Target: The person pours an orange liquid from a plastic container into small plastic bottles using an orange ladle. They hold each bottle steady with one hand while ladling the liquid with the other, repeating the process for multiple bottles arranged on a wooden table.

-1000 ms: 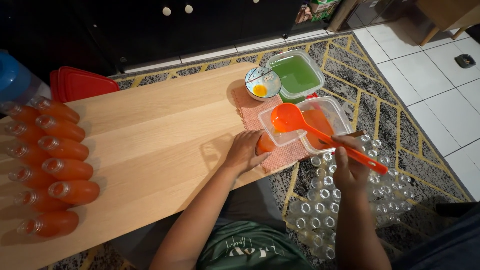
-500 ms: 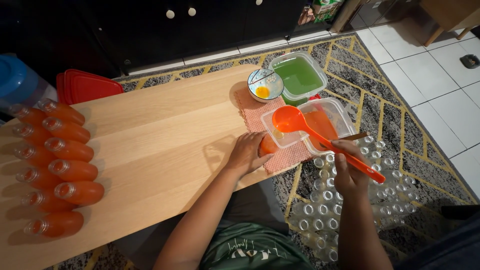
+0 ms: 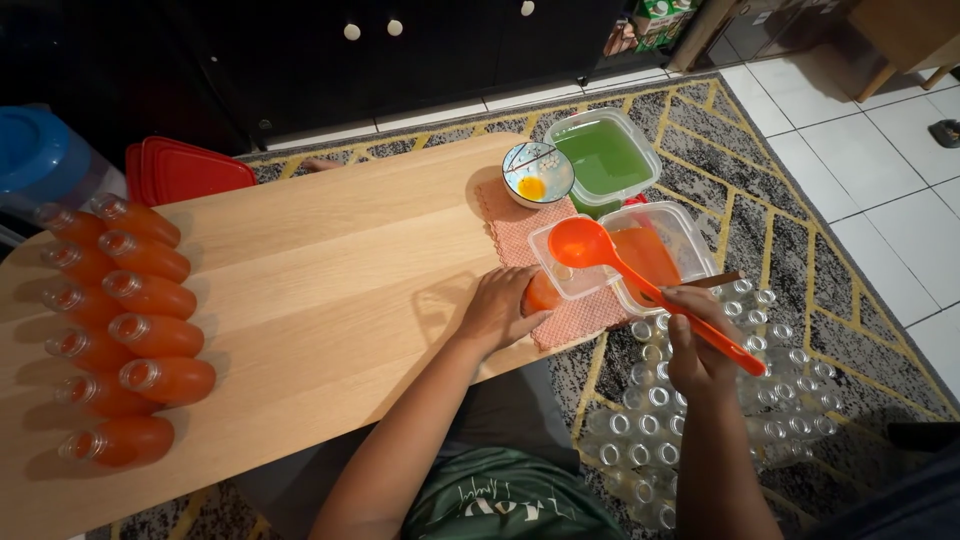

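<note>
A low wooden table (image 3: 300,300) stands on a grey rug with yellow zigzag lines (image 3: 740,190), dark cabinets (image 3: 400,50) along the far wall and white floor tiles (image 3: 880,170) to the right. A person in a green shirt (image 3: 500,500) sits at the near edge, both arms reaching toward the table's right end.

The left hand (image 3: 497,308) rests on a pink checked cloth (image 3: 560,270), fingers curled round a small orange bottle (image 3: 541,293) that stands on the cloth; only part of the bottle shows past the hand. The right hand (image 3: 700,345) is closed round the handle of an orange ladle (image 3: 640,280), whose bowl hangs over a small clear tub (image 3: 562,272) just beside the bottle. Right of that tub, touching it, sits a larger clear tub of orange liquid (image 3: 660,250), partly over the table's edge. Farther off are a tub of green liquid (image 3: 603,155) and, left of it, a small patterned bowl (image 3: 537,173) with a yellow spot inside.

At the table's left end, orange filled bottles (image 3: 120,320) lie on their sides in a row running from far to near. Beyond them, red lids (image 3: 180,168) lean in a stack off the far edge, with a blue-capped container (image 3: 40,160) to their left. On the rug, near and right of the person, many empty clear bottles (image 3: 700,400) stand packed together, mouths up, below the right hand.
</note>
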